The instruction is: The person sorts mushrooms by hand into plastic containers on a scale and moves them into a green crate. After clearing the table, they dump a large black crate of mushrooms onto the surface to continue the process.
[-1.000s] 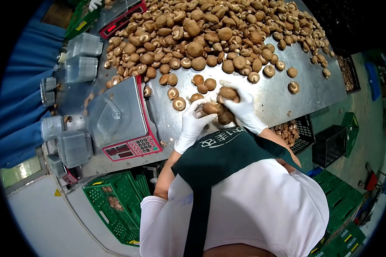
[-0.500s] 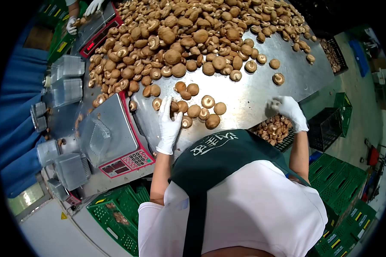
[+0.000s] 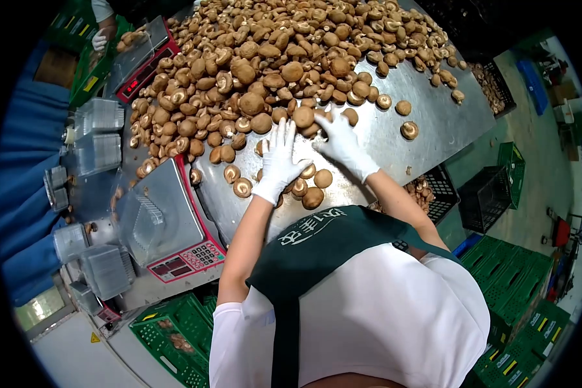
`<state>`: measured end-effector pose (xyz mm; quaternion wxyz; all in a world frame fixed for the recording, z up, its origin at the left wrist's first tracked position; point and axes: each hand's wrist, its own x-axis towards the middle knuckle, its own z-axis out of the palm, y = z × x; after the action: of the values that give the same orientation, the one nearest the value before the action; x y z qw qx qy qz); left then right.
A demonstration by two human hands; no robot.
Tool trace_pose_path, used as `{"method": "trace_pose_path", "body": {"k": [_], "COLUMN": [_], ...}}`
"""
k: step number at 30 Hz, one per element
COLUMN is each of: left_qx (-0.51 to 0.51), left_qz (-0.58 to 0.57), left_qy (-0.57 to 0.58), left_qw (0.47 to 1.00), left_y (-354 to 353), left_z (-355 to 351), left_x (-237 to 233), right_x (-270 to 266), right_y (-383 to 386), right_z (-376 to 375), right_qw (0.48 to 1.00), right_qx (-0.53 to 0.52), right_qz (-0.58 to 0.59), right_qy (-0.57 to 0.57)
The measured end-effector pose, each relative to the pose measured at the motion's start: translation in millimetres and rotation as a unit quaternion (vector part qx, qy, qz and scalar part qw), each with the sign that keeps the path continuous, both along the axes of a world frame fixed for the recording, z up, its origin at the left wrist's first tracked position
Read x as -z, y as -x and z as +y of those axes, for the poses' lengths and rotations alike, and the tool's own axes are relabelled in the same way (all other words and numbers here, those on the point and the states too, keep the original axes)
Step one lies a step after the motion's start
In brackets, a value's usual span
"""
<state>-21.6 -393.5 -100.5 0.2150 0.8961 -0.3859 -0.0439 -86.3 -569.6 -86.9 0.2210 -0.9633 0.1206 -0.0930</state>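
Note:
A large heap of brown shiitake mushrooms (image 3: pixel 252 101) covers the far part of the metal table (image 3: pixel 394 136). My left hand (image 3: pixel 280 163), in a white glove, lies over a small loose group of mushrooms (image 3: pixel 313 198) with its fingers stretched toward the heap and its thumb out to the right. My right hand (image 3: pixel 343 143), gloved too, reaches to the heap's near edge. Its fingers are apart and touch mushrooms there, beside a big round cap (image 3: pixel 303 117). Neither hand grips a mushroom. Some mushrooms are partly hidden beneath the left hand.
Left of my hands stands a red-edged scale (image 3: pixel 186 260) with a clear plastic tray (image 3: pixel 150 216) on it. Stacked clear trays (image 3: pixel 99 152) sit further left. A black crate (image 3: pixel 443 194) of mushrooms is below the table's right edge. Another person's gloved hand (image 3: pixel 99 41) is at upper left.
My right hand has swung from the table's right edge, above the crate, in to the heap. My left hand has moved right and forward, over the small group of mushrooms.

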Motion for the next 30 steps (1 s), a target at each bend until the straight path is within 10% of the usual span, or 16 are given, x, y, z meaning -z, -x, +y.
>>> {"method": "trace_pose_path", "body": {"k": [9, 13, 22, 30], "left_qx": [0.01, 0.024, -0.175, -0.127], "left_qz": [-0.051, -0.04, -0.033, -0.031], "left_qy": [-0.076, -0.027, 0.061, 0.018], "left_qw": [0.996, 0.999, 0.982, 0.991], "left_y": [11.4, 26.6, -4.9, -5.8], "left_z": [45.4, 74.3, 86.1, 130.9], "left_x": [-10.0, -15.4, -0.3, -3.0], "right_x": [17.5, 7.5, 30.2, 7.4], "right_y": [62.1, 49.1, -21.1, 3.9], "right_z": [43.7, 28.1, 30.0, 54.7], "right_qw": [0.976, 0.961, 0.993, 0.921], "right_qx": [-0.205, -0.197, -0.087, -0.177], "right_qz": [-0.069, -0.07, -0.037, -0.046], "right_qy": [-0.009, -0.179, -0.074, -0.343]}}
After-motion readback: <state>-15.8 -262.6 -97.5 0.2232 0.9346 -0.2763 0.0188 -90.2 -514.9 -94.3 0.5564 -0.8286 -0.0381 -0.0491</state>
